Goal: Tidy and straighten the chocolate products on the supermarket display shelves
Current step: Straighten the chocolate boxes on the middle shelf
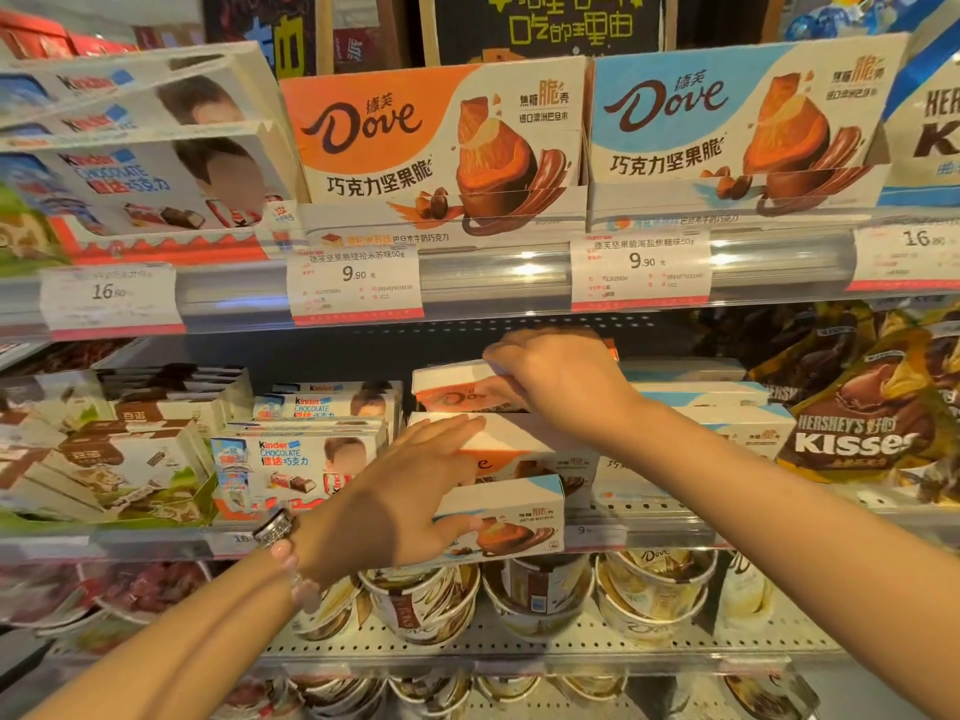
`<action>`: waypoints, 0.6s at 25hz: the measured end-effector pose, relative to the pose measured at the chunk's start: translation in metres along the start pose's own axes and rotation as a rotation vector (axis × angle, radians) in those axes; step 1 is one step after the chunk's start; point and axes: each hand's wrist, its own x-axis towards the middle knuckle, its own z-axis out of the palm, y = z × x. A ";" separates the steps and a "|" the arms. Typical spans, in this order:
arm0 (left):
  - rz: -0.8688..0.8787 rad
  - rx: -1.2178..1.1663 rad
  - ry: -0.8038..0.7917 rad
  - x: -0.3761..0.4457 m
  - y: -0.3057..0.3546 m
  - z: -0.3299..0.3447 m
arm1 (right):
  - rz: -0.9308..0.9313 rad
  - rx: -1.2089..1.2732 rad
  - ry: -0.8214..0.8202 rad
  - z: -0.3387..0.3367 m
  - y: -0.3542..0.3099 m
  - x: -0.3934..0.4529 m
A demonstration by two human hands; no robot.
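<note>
Her right hand [558, 379] pinches the rear orange Dove box [457, 389] on the middle shelf [649, 532]; left hand [400, 491] lies spread on the front blue-white Dove box [511, 517], long axis running sideways.

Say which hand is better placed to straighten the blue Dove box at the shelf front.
Left. The left hand already rests on the blue Dove box; the right hand is farther back, gripping an orange Dove box.
</note>
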 end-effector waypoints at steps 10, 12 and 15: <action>-0.077 0.029 -0.079 0.005 0.008 -0.010 | 0.119 0.139 -0.280 0.014 -0.001 0.023; -0.084 0.039 -0.093 0.005 0.009 -0.012 | 0.121 0.195 -0.441 0.004 0.001 0.029; -0.102 0.027 -0.107 0.007 0.009 -0.015 | 0.261 0.288 -0.781 -0.017 0.018 0.030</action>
